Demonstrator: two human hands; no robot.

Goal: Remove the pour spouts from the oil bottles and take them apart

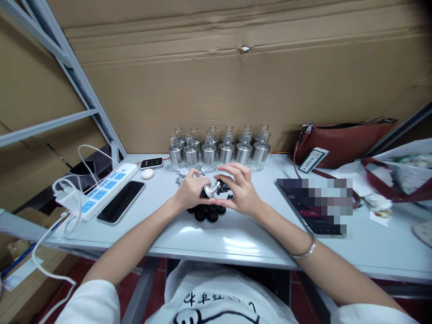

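My left hand [193,190] is closed around a silver pour spout [211,191] with a dark base. The fingers of my right hand [243,191] are curled round the other side of the same spout, thumb and fingertips pinching near its tip. Just below my hands lies a cluster of round black stoppers [206,213], partly covered by them. More silver parts [182,175] lie beyond my left hand, and small black pieces [223,186] show between the hands. Behind these stand two rows of glass bottles with metal sleeves [227,153], their necks uncapped.
To the left are a white power strip [104,189] with cables, a phone [121,202], a small black device [151,163] and a white round case [147,173]. A tablet-like device [303,211] and a brown bag [337,144] lie right. Cardboard [202,81] backs the table.
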